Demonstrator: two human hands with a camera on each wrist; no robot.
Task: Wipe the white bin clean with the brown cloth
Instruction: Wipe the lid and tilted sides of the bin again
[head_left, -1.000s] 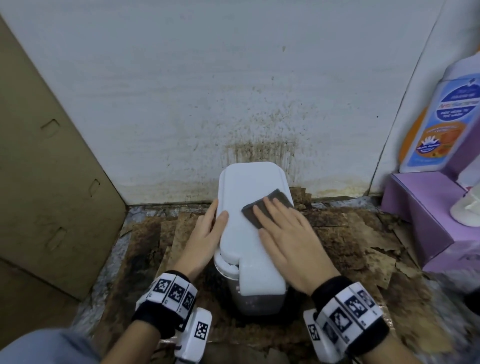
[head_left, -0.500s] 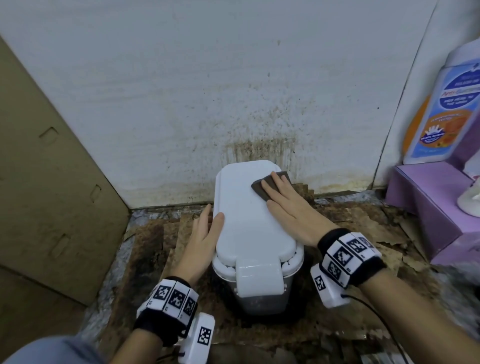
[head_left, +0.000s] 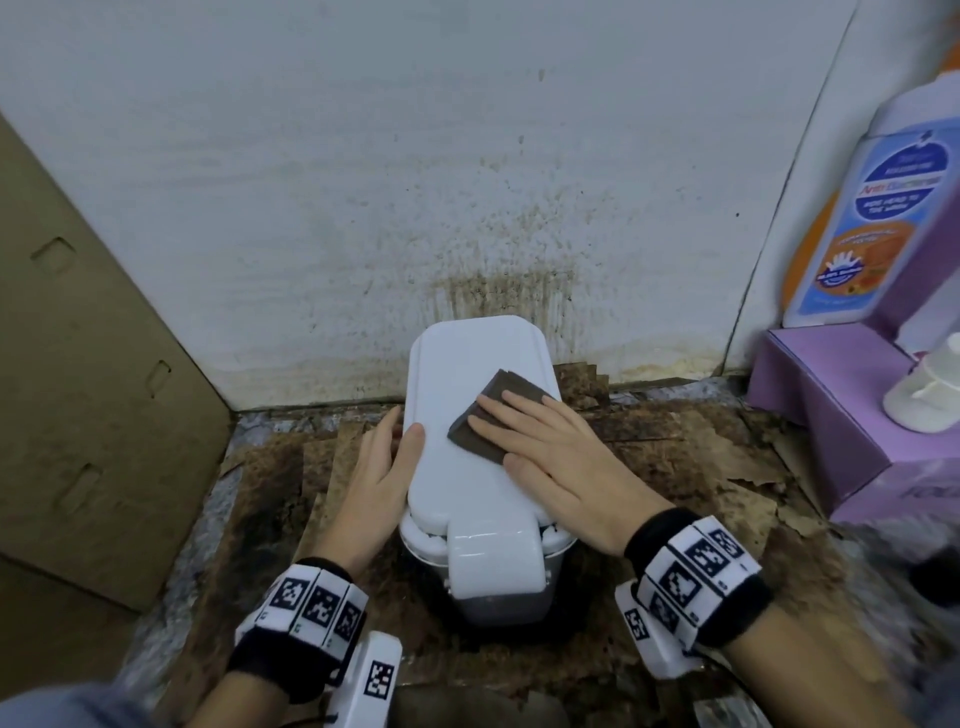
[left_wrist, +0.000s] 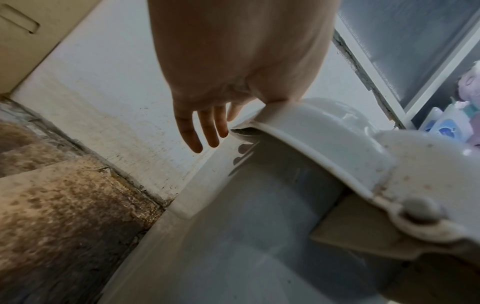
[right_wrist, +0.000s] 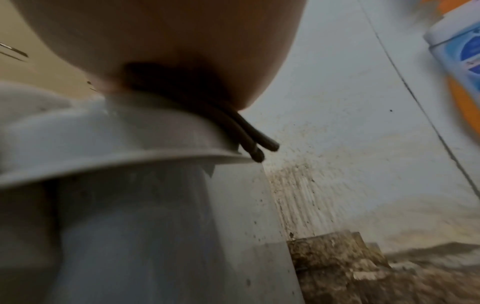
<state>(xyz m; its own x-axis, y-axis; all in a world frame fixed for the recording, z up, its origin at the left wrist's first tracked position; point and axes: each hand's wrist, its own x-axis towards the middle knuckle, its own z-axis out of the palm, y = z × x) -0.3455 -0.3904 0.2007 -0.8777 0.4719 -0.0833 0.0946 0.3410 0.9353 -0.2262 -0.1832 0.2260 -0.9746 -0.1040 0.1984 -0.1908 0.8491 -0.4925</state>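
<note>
A small white bin (head_left: 467, 467) with a closed lid stands on the stained floor against the wall. The folded brown cloth (head_left: 491, 415) lies on the right half of the lid. My right hand (head_left: 540, 457) presses flat on the cloth with straight fingers. My left hand (head_left: 382, 467) rests against the lid's left edge, thumb on top, fingers straight down the side. In the left wrist view the left hand's fingers (left_wrist: 207, 127) hang beside the bin's rim (left_wrist: 311, 133). The right wrist view shows the cloth's folded edge (right_wrist: 257, 146) sticking out over the lid rim (right_wrist: 130, 164).
A dirty white wall (head_left: 467, 182) rises right behind the bin. A brown cardboard panel (head_left: 78, 389) leans at the left. At the right stands a purple box (head_left: 831, 415) with a soap bottle (head_left: 872, 218) and a white pump (head_left: 930, 395). The floor is torn stained cardboard (head_left: 701, 467).
My right hand slid the cloth from the lid's middle to its far corner and has now come back toward the middle right. The left hand stayed on the lid's left edge.
</note>
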